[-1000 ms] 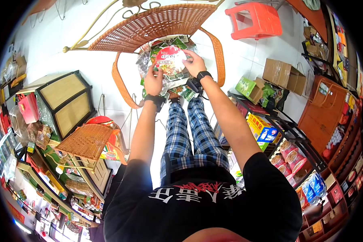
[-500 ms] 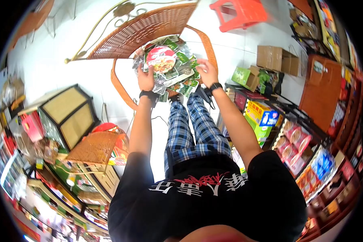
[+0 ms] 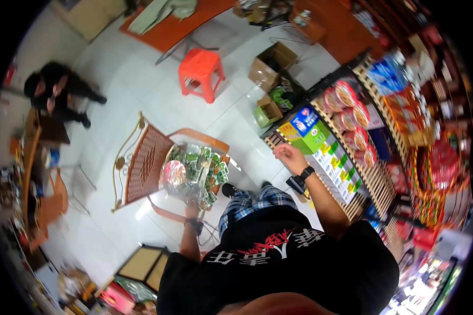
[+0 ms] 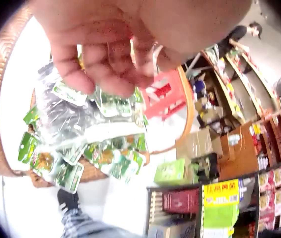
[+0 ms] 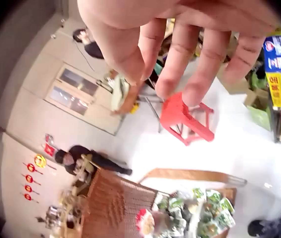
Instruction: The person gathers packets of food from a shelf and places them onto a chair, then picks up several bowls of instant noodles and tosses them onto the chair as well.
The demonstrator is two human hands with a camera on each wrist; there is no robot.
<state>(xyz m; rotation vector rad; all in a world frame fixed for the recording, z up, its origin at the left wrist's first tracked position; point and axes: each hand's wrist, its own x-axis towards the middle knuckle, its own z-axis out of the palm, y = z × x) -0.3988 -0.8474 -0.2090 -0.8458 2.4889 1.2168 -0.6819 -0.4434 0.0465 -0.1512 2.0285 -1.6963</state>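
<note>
Shop, white tile floor (image 3: pixel 115 89) | left hand (image 4: pixel 130 34) pinches snack packets (image 3: pixel 197 170) over wicker chair (image 3: pixel 142 168); right hand (image 3: pixel 289 156) relaxed, empty

Bright indoor light glares off the glossy white tiled floor (image 3: pixel 121 84). Fisheye bending and black corners frame each view; the close right hand (image 5: pixel 180 25) is blurred.

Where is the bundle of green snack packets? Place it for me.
In the head view, left of centre: the bundle of green snack packets is held in the grip of the left hand, over the wicker chair.
</note>
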